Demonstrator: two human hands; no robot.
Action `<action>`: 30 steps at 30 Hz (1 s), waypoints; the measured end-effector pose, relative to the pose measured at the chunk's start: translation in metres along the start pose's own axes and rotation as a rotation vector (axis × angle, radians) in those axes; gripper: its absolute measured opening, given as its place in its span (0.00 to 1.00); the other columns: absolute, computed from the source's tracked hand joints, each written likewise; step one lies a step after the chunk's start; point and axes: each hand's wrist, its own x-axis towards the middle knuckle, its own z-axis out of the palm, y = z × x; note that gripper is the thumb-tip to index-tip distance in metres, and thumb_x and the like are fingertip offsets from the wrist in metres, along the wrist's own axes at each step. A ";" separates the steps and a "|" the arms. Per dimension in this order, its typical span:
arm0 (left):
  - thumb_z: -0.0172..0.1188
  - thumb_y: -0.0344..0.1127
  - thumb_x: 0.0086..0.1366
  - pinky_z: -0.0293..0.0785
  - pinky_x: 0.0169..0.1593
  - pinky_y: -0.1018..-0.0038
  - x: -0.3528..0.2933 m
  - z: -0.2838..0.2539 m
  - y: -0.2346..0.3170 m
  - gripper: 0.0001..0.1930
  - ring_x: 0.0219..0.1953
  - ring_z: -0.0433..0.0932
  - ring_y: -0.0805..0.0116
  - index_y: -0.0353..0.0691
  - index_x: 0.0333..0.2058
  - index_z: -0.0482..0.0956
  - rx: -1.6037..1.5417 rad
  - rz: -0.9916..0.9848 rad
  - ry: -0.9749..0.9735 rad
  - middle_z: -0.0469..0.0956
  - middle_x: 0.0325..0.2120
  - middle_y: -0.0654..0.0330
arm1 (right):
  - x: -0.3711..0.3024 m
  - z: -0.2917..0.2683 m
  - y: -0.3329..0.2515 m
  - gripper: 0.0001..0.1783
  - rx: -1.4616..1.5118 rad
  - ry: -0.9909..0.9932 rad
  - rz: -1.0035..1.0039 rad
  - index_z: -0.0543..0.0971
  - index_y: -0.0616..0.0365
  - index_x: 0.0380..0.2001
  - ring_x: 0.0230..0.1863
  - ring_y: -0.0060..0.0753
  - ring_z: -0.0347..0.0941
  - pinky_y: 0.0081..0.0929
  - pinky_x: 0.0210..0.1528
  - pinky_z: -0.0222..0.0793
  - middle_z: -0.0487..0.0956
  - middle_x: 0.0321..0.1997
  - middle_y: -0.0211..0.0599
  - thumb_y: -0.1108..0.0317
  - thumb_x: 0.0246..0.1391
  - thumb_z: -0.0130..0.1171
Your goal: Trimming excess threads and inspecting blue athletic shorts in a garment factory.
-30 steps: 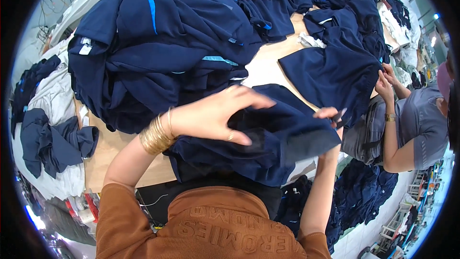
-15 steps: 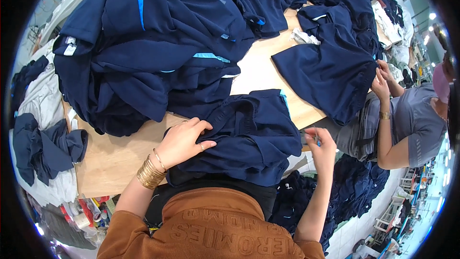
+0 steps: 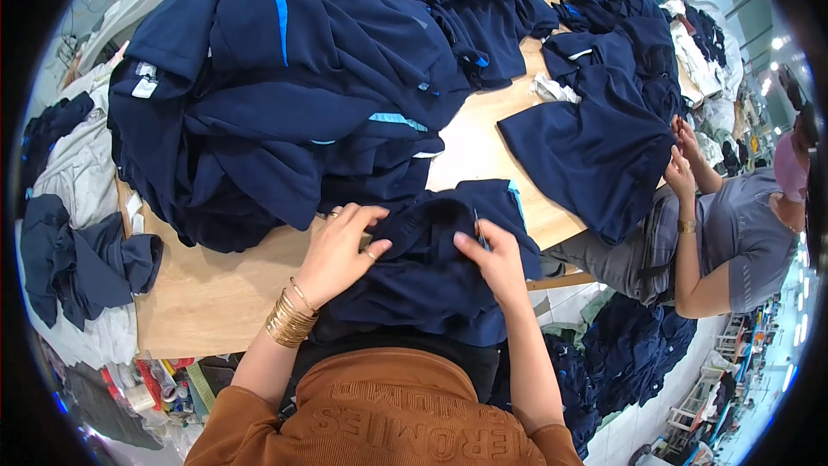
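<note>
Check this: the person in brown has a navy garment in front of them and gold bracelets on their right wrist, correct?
Not quite: the head view shows the gold bracelets on the left wrist. The navy garment is in front, as stated.

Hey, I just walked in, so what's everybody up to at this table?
A person in a brown top is working on a navy garment at the table's near edge: the left hand at its left side, the right hand holding what looks like small snips. A big navy clothes pile lies beyond. On the right, a co-worker handles another navy garment.
</note>
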 end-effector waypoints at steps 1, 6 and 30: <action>0.65 0.34 0.50 0.67 0.48 0.68 0.006 0.002 0.007 0.22 0.45 0.69 0.57 0.41 0.46 0.71 -0.096 0.139 0.068 0.72 0.38 0.55 | -0.008 -0.009 -0.019 0.14 0.241 -0.215 0.114 0.71 0.59 0.22 0.17 0.19 0.61 0.19 0.19 0.54 0.64 0.15 0.26 0.62 0.48 0.63; 0.60 0.24 0.45 0.59 0.57 0.64 0.005 0.015 0.010 0.36 0.51 0.65 0.49 0.44 0.56 0.61 -0.266 0.297 -0.202 0.69 0.46 0.51 | -0.037 -0.045 -0.084 0.11 0.700 -0.751 0.148 0.71 0.57 0.23 0.22 0.08 0.54 0.13 0.23 0.48 0.63 0.20 0.16 0.67 0.46 0.65; 0.59 0.24 0.44 0.55 0.62 0.69 -0.020 0.050 0.063 0.33 0.56 0.63 0.64 0.37 0.52 0.59 -1.043 0.166 -0.413 0.64 0.50 0.54 | -0.067 -0.054 -0.004 0.33 -0.005 -0.532 -0.230 0.67 0.59 0.55 0.48 0.37 0.72 0.29 0.52 0.64 0.76 0.46 0.45 0.57 0.46 0.63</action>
